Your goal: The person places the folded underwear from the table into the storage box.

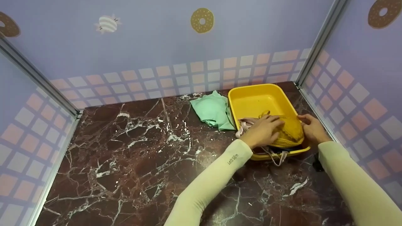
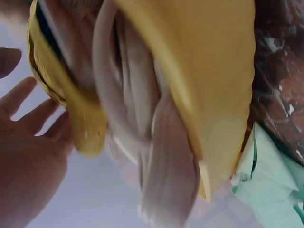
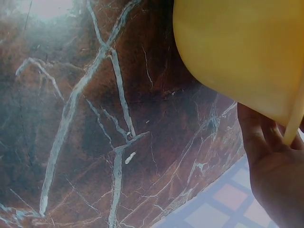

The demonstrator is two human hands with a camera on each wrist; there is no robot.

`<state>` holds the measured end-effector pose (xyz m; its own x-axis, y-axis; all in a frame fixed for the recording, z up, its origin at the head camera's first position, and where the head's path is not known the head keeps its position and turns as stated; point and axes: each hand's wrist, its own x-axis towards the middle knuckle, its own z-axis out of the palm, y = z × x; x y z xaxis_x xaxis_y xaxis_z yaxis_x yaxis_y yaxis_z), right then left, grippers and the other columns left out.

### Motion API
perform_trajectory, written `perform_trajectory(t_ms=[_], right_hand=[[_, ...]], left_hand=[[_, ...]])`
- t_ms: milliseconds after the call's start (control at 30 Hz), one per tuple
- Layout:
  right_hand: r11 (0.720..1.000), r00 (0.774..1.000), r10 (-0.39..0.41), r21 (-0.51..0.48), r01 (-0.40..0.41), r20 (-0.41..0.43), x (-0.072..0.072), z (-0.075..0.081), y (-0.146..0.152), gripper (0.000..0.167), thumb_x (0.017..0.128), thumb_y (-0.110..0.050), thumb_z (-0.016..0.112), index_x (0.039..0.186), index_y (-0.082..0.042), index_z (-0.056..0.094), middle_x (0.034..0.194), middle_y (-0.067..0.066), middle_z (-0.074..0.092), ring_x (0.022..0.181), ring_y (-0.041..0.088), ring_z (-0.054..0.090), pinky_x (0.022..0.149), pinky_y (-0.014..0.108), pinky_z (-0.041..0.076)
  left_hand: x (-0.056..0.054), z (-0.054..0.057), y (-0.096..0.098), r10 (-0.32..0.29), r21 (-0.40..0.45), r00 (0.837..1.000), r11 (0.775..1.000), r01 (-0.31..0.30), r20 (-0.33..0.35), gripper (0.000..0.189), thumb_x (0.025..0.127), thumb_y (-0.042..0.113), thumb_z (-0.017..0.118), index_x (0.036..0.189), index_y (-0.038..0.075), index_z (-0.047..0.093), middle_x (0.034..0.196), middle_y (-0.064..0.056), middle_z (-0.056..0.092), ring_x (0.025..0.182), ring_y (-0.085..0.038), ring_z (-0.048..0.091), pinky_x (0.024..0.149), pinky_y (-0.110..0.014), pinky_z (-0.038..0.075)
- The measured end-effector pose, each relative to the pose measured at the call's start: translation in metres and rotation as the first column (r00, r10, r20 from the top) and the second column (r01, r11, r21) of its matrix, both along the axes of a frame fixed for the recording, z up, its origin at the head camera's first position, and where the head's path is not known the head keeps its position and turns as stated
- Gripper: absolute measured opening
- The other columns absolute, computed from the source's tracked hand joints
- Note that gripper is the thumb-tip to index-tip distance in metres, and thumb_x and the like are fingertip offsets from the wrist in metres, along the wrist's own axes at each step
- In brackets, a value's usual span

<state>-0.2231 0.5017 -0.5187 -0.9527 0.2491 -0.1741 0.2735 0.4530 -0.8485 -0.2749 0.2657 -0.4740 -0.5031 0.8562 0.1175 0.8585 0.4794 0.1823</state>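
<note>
A yellow tray (image 1: pixel 256 102) stands near the back right corner, with a yellow bra-like garment (image 1: pixel 292 130) heaped in its front half. Beside and below this lie pale pink straps (image 2: pixel 171 166), some hanging over the rim. My left hand (image 1: pixel 263 130) rests on the yellow garment's left side; in the left wrist view its fingers (image 2: pixel 40 114) look extended and spread. At the tray's right side, my right hand (image 1: pixel 312 128) holds the rim, with fingers (image 3: pixel 256 133) against the outside wall. The garment's underside is hidden.
Left of the tray lies a folded mint green garment (image 1: pixel 212 110), close against its wall. A small black object (image 1: pixel 317 164) sits by the right sleeve, partly covered. Patterned panels (image 1: pixel 138 47) enclose the dark marble-look tabletop (image 1: pixel 125 163) at the back and sides.
</note>
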Motion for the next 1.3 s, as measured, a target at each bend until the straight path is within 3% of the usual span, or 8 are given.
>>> perform_trajectory(t_ms=[133, 300, 500, 667, 767, 967, 1100, 1300], right_hand=[[1.0, 1.0, -0.005, -0.022, 0.005, 0.013, 0.001, 0.0, 0.001, 0.045, 0.099, -0.007, 0.034, 0.143, -0.001, 0.034, 0.139, 0.027, 0.037, 0.118, 0.039, 0.041, 0.098, 0.05, 0.035], [1.0, 1.0, -0.002, 0.01, 0.002, 0.003, 0.001, 0.002, 0.003, 0.044, 0.098, -0.006, 0.034, 0.142, 0.0, 0.036, 0.138, 0.027, 0.039, 0.116, 0.036, 0.043, 0.089, 0.036, 0.041], [0.999, 1.0, 0.008, 0.037, -0.007, -0.023, 0.002, 0.003, 0.005, 0.043, 0.098, -0.006, 0.035, 0.14, 0.003, 0.037, 0.136, 0.029, 0.041, 0.116, 0.037, 0.043, 0.08, 0.02, 0.039], [0.997, 0.998, 0.009, 0.076, -0.005, -0.058, 0.002, 0.0, 0.003, 0.041, 0.098, -0.006, 0.036, 0.137, 0.006, 0.041, 0.131, 0.03, 0.045, 0.113, 0.035, 0.045, 0.078, 0.015, 0.038], [0.997, 0.998, 0.004, 0.079, 0.001, -0.064, 0.001, -0.001, 0.002, 0.04, 0.098, -0.006, 0.036, 0.136, 0.006, 0.042, 0.13, 0.029, 0.046, 0.113, 0.035, 0.045, 0.078, 0.016, 0.038], [0.994, 0.997, 0.011, 0.109, -0.003, -0.071, -0.002, -0.001, -0.001, 0.041, 0.098, -0.008, 0.04, 0.137, 0.005, 0.042, 0.13, 0.029, 0.046, 0.116, 0.037, 0.044, 0.09, 0.032, 0.037], [0.996, 0.998, 0.0, 0.089, 0.006, -0.068, -0.002, -0.001, -0.003, 0.041, 0.099, -0.01, 0.04, 0.137, 0.005, 0.042, 0.132, 0.028, 0.046, 0.117, 0.036, 0.043, 0.09, 0.03, 0.037], [0.998, 0.998, -0.011, 0.06, 0.015, -0.066, -0.001, 0.0, -0.002, 0.042, 0.099, -0.009, 0.038, 0.138, 0.006, 0.04, 0.133, 0.028, 0.044, 0.117, 0.035, 0.042, 0.084, 0.02, 0.036]], left_hand=[[-0.017, 0.009, -0.013, 0.012, 0.177, 1.0, 0.984, -0.016, 0.022, 0.044, 0.095, 0.027, 0.052, 0.139, 0.021, 0.047, 0.135, 0.002, 0.048, 0.126, -0.015, 0.039, 0.107, -0.024, 0.02], [-0.044, 0.01, -0.038, 0.114, 0.342, 0.993, 0.934, -0.104, -0.011, 0.043, 0.093, 0.023, 0.056, 0.134, 0.015, 0.051, 0.128, 0.0, 0.053, 0.12, -0.015, 0.045, 0.104, -0.027, 0.028], [-0.071, 0.0, -0.065, 0.318, 0.393, 0.948, 0.871, -0.296, 0.009, 0.042, 0.09, 0.019, 0.055, 0.132, 0.013, 0.054, 0.126, -0.004, 0.055, 0.117, -0.02, 0.049, 0.094, -0.035, 0.039], [-0.083, -0.025, -0.092, 0.466, 0.291, 0.874, 0.825, -0.484, 0.133, 0.041, 0.092, 0.016, 0.052, 0.134, 0.014, 0.052, 0.133, -0.004, 0.051, 0.121, -0.022, 0.046, 0.09, -0.041, 0.04], [-0.085, -0.045, -0.111, 0.519, 0.199, 0.829, 0.807, -0.556, 0.208, 0.043, 0.094, 0.014, 0.047, 0.138, 0.016, 0.049, 0.139, -0.005, 0.046, 0.126, -0.024, 0.041, 0.094, -0.046, 0.038], [-0.081, -0.068, -0.138, 0.561, 0.023, 0.769, 0.803, -0.595, 0.307, 0.047, 0.095, 0.013, 0.044, 0.141, 0.018, 0.046, 0.144, -0.002, 0.042, 0.131, -0.025, 0.035, 0.102, -0.052, 0.028], [-0.08, -0.072, -0.146, 0.573, -0.041, 0.756, 0.805, -0.592, 0.316, 0.048, 0.091, 0.012, 0.047, 0.138, 0.018, 0.05, 0.143, -0.001, 0.044, 0.131, -0.024, 0.036, 0.103, -0.052, 0.026], [-0.078, -0.068, -0.15, 0.596, -0.109, 0.766, 0.801, -0.589, 0.242, 0.04, 0.089, 0.015, 0.052, 0.128, 0.018, 0.06, 0.135, -0.001, 0.052, 0.121, -0.025, 0.045, 0.097, -0.05, 0.029]])
